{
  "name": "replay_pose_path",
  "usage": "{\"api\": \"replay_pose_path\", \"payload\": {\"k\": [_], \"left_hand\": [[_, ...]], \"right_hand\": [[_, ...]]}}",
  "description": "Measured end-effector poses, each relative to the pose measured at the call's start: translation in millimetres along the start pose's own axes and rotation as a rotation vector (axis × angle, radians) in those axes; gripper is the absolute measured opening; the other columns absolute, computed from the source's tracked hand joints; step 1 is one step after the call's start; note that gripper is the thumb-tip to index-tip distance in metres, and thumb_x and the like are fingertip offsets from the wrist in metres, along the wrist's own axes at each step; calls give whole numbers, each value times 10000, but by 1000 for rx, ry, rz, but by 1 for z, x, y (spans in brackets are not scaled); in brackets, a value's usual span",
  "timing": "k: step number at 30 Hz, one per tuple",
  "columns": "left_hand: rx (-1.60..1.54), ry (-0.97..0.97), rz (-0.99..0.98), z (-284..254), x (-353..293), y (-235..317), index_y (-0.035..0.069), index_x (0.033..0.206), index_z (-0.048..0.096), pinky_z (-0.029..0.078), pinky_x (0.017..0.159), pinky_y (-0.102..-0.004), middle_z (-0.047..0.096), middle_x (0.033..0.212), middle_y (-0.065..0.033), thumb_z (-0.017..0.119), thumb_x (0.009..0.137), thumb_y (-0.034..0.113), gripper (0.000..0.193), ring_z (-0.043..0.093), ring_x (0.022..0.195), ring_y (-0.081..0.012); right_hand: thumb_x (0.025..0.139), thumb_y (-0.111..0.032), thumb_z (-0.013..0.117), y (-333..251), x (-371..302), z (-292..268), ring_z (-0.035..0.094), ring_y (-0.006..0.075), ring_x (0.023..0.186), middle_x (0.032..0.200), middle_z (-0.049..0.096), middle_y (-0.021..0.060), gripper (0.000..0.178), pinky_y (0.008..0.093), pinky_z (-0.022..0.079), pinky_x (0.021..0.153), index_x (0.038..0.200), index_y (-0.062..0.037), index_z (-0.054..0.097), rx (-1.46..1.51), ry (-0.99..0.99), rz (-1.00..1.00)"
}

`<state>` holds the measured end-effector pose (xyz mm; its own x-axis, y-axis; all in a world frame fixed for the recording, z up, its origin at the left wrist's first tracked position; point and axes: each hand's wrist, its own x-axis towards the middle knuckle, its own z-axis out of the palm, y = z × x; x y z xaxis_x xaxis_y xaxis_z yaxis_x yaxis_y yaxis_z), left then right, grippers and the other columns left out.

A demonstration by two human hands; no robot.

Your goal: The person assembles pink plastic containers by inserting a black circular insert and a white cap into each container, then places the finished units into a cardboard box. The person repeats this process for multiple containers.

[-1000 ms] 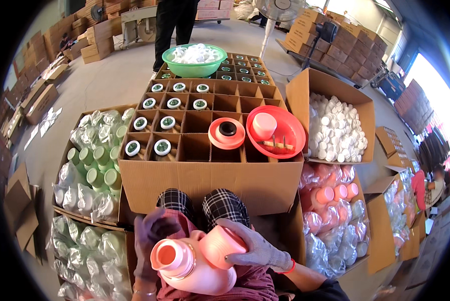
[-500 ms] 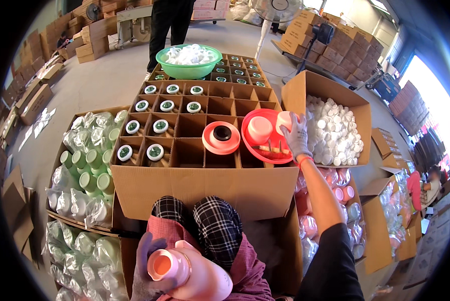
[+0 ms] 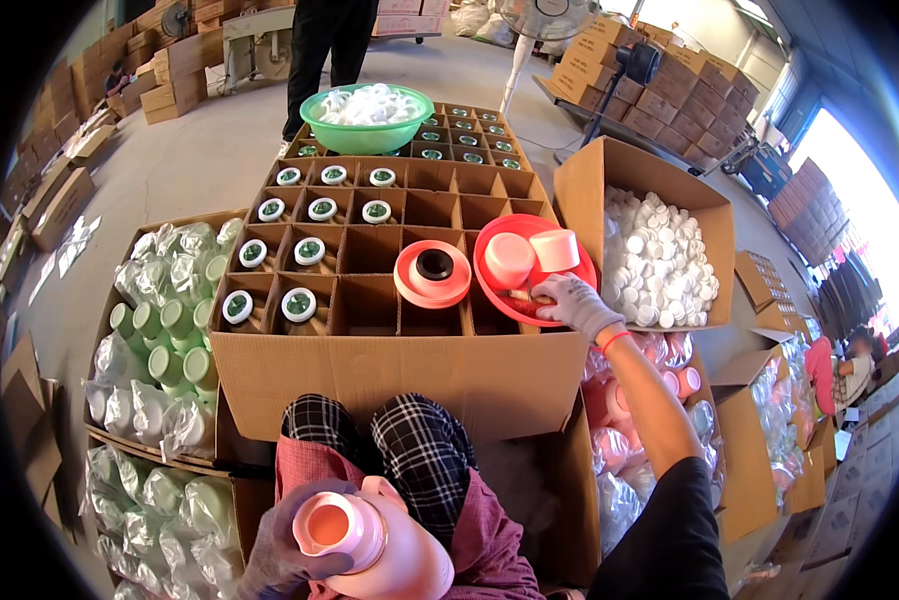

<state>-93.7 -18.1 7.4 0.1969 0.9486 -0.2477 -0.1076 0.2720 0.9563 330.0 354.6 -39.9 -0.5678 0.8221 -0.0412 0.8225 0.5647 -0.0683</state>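
On my lap I hold a pink thermos jug (image 3: pixel 404 555), tilted, its round mouth facing up and left. My left hand (image 3: pixel 304 545), in a grey glove, is wrapped round its neck. My gloved right hand (image 3: pixel 574 303) is reaching into a red basin (image 3: pixel 586 262), fingers closed low over a thin wooden piece (image 3: pixel 516 294) partly hidden by them; whether they grip it I cannot make out. Two pink cups (image 3: pixel 509 260) (image 3: pixel 554 250) lie in the basin behind that hand. Left of it, a pink dish (image 3: pixel 431 292) holds a black ring (image 3: pixel 434 264).
The basin and dish rest on a divided carton (image 3: pixel 399 380) with several white-rimmed, green-centred flasks (image 3: pixel 298 304) in its cells. Behind stands a green bowl (image 3: pixel 369 138) of white parts. A box of white caps (image 3: pixel 659 260) stands right; green bottles (image 3: pixel 174 365) left. Someone stands beyond the bowl.
My right hand has let go of a pink cup, which now lies in the basin, and has moved down and left to the wooden piece. My left hand still holds the jug.
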Motion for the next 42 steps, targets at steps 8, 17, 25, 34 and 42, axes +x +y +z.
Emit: {"api": "replay_pose_path", "payload": {"k": [8, 17, 25, 34, 42], "left_hand": [[245, 306, 807, 17, 9, 69, -34, 1227, 518, 461, 946, -493, 620, 1086, -179, 915, 556, 411, 898, 619, 1001, -313], [1210, 548, 896, 13, 7, 92, 35, 1275, 502, 363, 1054, -591, 546, 1281, -173, 877, 621, 284, 794, 487, 1232, -434], [1168, 500, 881, 10, 8, 86, 50, 1310, 468, 359, 1065, -574, 507, 1325, -180, 885, 601, 326, 868, 458, 1254, -446], [1197, 352, 845, 3, 7, 99, 48, 1348, 448, 378, 1060, -542, 480, 1346, -201, 910, 585, 324, 933, 442, 1271, -437], [1106, 517, 889, 13, 14, 106, 60, 1227, 588, 379, 1078, -534, 541, 1334, -130, 903, 566, 243, 755, 421, 1306, -421]], "right_hand": [[763, -316, 681, -15, 14, -9, 609, 356, 1026, 1087, 630, 183, 359, 430, 489, 911, 987, -36, 664, 51, 98, 165], [822, -320, 668, -12, 7, 7, 626, 274, 1034, 1147, 599, 84, 273, 447, 504, 826, 1033, -148, 651, -644, 150, 168], [751, -388, 726, -37, 24, -7, 511, 285, 1169, 1201, 562, 77, 360, 513, 402, 963, 1037, -174, 691, -515, 132, -11], [790, -278, 710, -17, 24, -2, 566, 265, 1077, 1103, 627, 79, 213, 436, 444, 930, 964, -155, 704, 156, 256, 25], [925, -82, 626, -67, 5, -57, 634, 146, 894, 993, 659, 68, 231, 279, 527, 831, 1145, -25, 585, 1537, 608, -35]]}}
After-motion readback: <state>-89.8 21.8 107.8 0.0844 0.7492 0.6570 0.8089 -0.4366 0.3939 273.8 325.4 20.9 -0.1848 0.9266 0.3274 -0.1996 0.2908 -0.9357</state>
